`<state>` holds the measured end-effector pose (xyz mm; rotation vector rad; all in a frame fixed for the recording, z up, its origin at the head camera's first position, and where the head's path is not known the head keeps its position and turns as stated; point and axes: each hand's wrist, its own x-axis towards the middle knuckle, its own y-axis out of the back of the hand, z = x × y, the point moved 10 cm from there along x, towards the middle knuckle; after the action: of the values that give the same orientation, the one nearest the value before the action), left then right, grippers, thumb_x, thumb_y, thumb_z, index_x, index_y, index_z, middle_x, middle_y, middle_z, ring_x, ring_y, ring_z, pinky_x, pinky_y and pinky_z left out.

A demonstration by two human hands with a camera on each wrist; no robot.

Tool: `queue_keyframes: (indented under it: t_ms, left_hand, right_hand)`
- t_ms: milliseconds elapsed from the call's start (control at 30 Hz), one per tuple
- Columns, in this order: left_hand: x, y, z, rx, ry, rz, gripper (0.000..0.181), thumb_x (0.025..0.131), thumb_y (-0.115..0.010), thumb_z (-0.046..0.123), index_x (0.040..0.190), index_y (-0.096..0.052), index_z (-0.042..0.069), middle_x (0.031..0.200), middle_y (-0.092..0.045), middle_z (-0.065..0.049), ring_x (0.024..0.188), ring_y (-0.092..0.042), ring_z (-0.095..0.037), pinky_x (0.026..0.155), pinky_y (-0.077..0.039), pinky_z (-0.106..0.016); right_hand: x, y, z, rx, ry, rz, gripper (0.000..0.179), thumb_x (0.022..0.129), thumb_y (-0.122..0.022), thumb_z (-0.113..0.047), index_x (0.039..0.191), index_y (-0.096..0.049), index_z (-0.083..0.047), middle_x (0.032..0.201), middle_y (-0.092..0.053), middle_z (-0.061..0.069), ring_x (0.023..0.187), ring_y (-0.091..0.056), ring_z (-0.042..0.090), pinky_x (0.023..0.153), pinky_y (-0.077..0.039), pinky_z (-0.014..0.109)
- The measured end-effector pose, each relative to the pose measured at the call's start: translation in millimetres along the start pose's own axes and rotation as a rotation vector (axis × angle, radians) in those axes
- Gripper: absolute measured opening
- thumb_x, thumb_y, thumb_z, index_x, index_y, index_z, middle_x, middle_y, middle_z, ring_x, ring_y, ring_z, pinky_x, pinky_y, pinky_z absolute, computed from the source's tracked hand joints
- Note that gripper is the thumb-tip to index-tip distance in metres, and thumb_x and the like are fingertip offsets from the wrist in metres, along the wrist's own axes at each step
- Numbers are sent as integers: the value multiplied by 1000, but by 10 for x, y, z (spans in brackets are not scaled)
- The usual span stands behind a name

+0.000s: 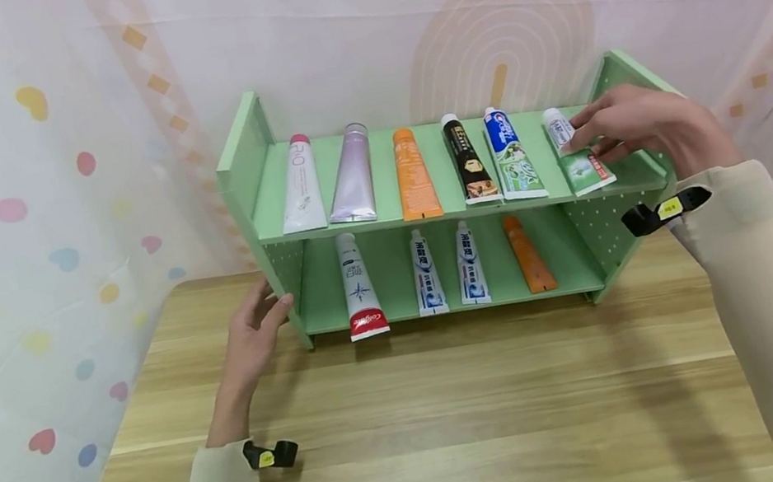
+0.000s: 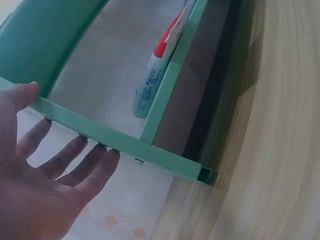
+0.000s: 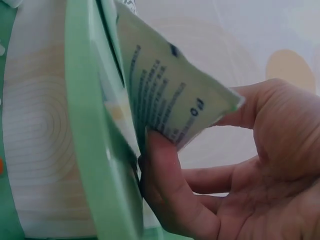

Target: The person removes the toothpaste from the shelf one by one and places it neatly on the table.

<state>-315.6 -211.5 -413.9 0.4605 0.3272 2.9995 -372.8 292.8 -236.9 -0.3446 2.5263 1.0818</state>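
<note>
A green two-tier rack stands against the wall on a wooden table. My right hand pinches a green-and-white toothpaste tube at the right end of the top shelf. In the right wrist view the tube's printed back shows, tilted up from the shelf, with fingers curled at its side. My left hand is at the rack's left side panel. In the left wrist view its loosely extended fingers touch the panel's edge, with the thumb over that edge.
Several more tubes lie on the top shelf, including a blue-and-green one and a black one. The lower shelf holds a red-and-white Colgate tube, two blue-and-white tubes and an orange tube. A patterned cloth hangs behind.
</note>
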Motion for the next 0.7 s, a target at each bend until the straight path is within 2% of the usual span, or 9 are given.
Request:
queue_keyframes:
  t_ms: [67,233,333,433,567,700]
  left_hand:
    - [5,-5,8,4,-1,2,55,107,-56,24,158,-40,10,151,-50,-23,129,-59,-20,91,-54,-16]
    - [22,-47,37,-5,-12,-2,54,108,-55,22,158,-40,9,150,-50,-26,130,-59,-21,91,-55,-17]
    - [17,-64,56,-12,-15,-5,55,108,-55,22,158,-39,7,149,-49,-28,130,-58,-20,91,-55,-18]
    - [15,-77,78,-13,-14,-5,55,108,-55,23,157,-39,6,149,-48,-28,132,-57,-26,92,-55,-18]
    - [11,-86,77,-10,-3,-4,55,108,-55,23,158,-39,8,149,-48,-28,134,-54,-32,92,-55,-18]
    - [8,-75,52,-13,14,15,54,107,-56,24,157,-42,11,150,-49,-24,130,-56,-22,93,-54,-16]
  right_hand:
    - [-12,9,24,28,9,4,84,100,-68,-29,162,-20,3,121,-57,2,88,-63,7,79,-59,24]
    - [-101,36,95,87,46,47,83,101,-66,-28,163,-18,0,104,-61,-10,83,-60,5,77,-58,22]
    - [-166,34,121,134,75,81,84,102,-66,-25,164,-15,-1,102,-62,-12,83,-62,4,76,-58,22]
    - [-219,27,133,171,104,122,86,101,-67,-25,164,-13,-2,107,-64,-11,85,-67,3,77,-59,22]
    - [-294,6,153,186,131,177,88,100,-68,-29,165,-13,-5,125,-56,-1,87,-66,1,78,-58,20]
    - [-372,-4,171,213,155,230,88,99,-70,-30,165,-17,-8,129,-50,0,88,-64,-2,79,-58,18]
